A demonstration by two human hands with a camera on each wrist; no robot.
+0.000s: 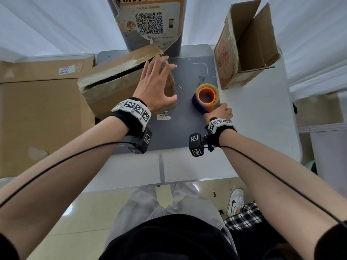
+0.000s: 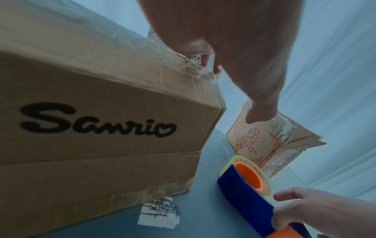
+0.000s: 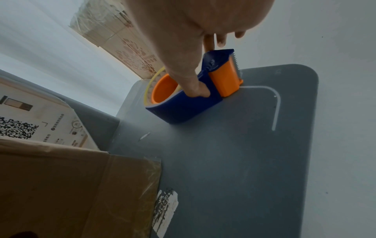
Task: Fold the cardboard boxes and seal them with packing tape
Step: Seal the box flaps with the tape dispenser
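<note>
A brown taped cardboard box [image 1: 112,81] printed "Sanrio" [image 2: 97,122] stands on the grey mat [image 1: 184,124], with a dark gap along its top flaps. My left hand [image 1: 161,81] is spread with straight fingers over the box's right end; I cannot tell whether it touches. A blue and orange tape dispenser [image 1: 206,96] with a clear tape roll stands on the mat to the right. My right hand [image 1: 222,110] grips its handle, thumb on the blue side [image 3: 193,90]. In the left wrist view the dispenser [image 2: 244,190] sits beside the box's corner.
A second cardboard box [image 1: 244,47] with red print lies open on the white table at the back right. Flat cardboard sheets [image 1: 37,119] lie at the left. A grey pillar with a QR poster [image 1: 150,21] stands behind the mat. A torn label [image 1: 163,115] sticks to the mat.
</note>
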